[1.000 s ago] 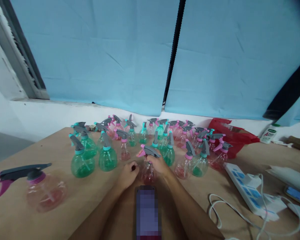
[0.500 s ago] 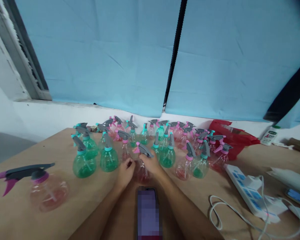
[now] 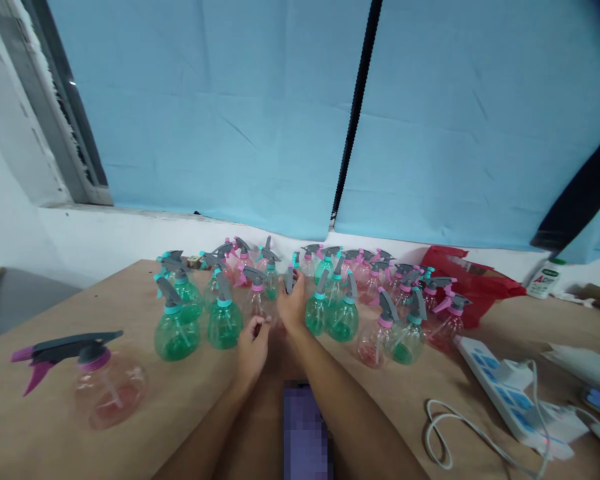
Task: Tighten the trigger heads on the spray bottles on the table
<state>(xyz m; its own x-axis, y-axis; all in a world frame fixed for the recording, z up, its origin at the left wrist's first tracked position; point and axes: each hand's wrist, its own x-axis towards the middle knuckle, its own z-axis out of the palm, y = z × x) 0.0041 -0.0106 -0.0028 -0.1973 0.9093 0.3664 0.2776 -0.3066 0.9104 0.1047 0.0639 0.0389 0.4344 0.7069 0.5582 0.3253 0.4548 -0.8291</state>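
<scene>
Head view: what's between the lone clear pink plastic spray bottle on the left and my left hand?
In the head view, only bare wooden table lies between the clear pink plastic spray bottle and the left hand; a green spray bottle stands farther back.

The white bottle (image 3: 545,279) at the far right is showing a label, too blurred to read. Nothing else is carrying legible text.

We find the spray bottles (image 3: 330,293) clustered on the table (image 3: 190,400) toward its far edge. 1 lone bottle (image 3: 105,380) stands well to their left. The bag (image 3: 470,273) lies behind the cluster's right end, the power strip (image 3: 500,380) before it. The phone (image 3: 305,427) lies nearest us, between the forearms.
</scene>
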